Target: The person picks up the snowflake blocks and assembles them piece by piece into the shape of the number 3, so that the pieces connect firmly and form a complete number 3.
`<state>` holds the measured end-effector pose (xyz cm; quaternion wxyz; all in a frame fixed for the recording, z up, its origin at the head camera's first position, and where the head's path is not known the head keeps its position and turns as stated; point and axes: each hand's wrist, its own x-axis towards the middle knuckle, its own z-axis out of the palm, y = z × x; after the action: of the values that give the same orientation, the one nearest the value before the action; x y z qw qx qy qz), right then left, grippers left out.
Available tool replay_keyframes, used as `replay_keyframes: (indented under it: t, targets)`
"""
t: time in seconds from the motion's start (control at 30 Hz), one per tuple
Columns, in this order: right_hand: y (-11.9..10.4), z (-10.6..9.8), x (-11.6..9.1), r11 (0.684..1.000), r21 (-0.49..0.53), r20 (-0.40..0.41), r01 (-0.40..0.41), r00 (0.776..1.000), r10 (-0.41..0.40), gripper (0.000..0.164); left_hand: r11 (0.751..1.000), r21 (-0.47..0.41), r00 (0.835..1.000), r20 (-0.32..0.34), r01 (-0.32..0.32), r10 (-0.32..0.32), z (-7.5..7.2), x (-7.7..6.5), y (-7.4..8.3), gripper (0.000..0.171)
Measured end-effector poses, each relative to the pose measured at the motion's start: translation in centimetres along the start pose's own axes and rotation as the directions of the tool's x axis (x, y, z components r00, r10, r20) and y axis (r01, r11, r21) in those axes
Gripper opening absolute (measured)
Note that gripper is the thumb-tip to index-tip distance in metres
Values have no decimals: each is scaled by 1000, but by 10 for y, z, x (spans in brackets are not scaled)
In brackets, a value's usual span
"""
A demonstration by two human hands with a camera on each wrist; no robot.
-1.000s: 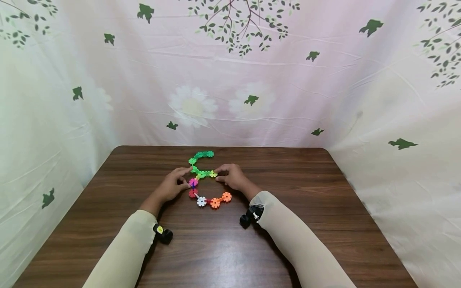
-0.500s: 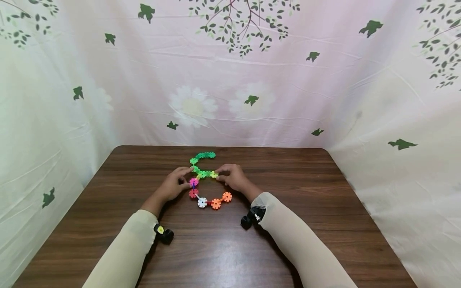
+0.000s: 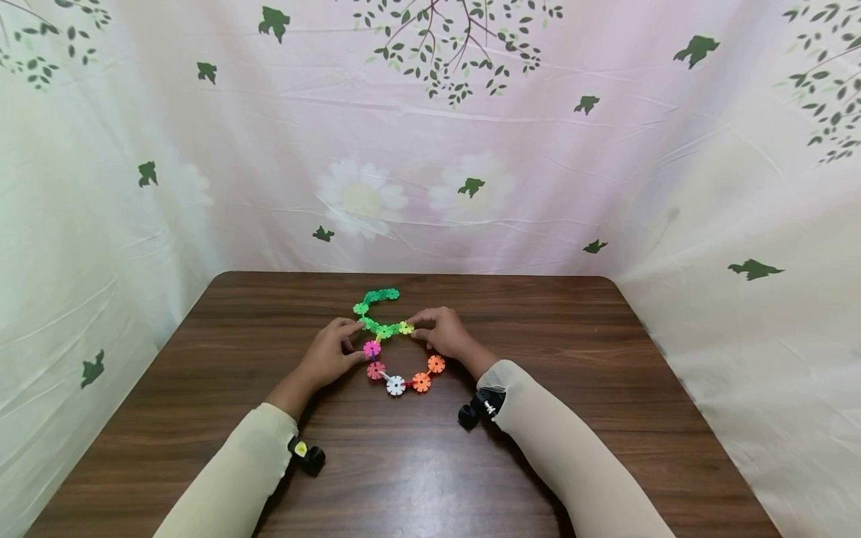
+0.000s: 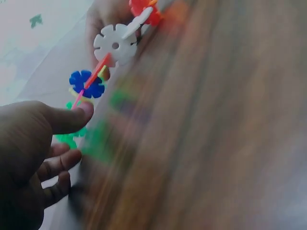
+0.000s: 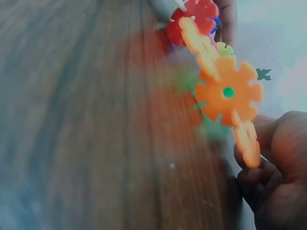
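A chain of interlocking plastic flower discs (image 3: pixel 395 385) curves like an S or 6 across the table. Its upper arc is green; pink, red, white and orange discs form the lower curve. My left hand (image 3: pixel 327 354) grips its left side, with the thumb by the pink disc (image 3: pixel 372 349) and fingertips at the green ones. The right hand (image 3: pixel 444 332) pinches the yellow disc (image 3: pixel 406 327) at the end of the middle branch. Just below that hand lies the free orange end disc (image 3: pixel 436 364). In the right wrist view, orange discs (image 5: pixel 228 91) partly cover the fingertips.
Dark wood-grain table (image 3: pixel 572 359) under both arms, its surface glossy. A pale cloth with printed leaves and flowers (image 3: pixel 430 149) hangs behind and at both sides. Small black cameras (image 3: pixel 312 459) sit at the wrists.
Both hands have shifted slightly right with the chain. The lower curve has swung right, bringing its orange end nearer the right hand, and the green top has come slightly closer to me.
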<state>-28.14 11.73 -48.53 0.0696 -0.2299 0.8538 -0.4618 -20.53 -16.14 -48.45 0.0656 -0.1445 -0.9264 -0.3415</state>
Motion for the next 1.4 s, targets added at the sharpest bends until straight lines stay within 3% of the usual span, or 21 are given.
replay_keyframes:
  t: [0.23, 0.57, 0.77, 1.03, 1.23, 1.4]
  targets:
    - [1, -4, 1, 998, -59, -29, -8, 1000, 6, 24, 999, 50, 1000, -19, 20, -19, 6, -3, 18, 62]
    - [4, -6, 1, 996, -76, -8, -39, 999, 38, 24, 992, 106, 998, 9, 68, -70, 9, -6, 18, 69]
    - [2, -8, -2, 999, -42, -8, -9, 1000, 9, 25, 997, 60, 999, -14, 52, -52, 5, 0, 13, 71]
    - [-15, 0, -15, 997, -34, -93, 73, 993, -76, 24, 1000, 12, 1000, 14, -21, 21, -3, 13, 3, 63]
    - [-34, 9, -26, 987, -71, -21, 141, 990, -143, 28, 996, -74, 996, 75, -40, 46, -6, 21, -8, 63]
    - [-46, 17, -30, 989, -57, 12, 136, 991, -136, 29, 994, -99, 991, 124, -38, 50, -7, 25, -15, 65]
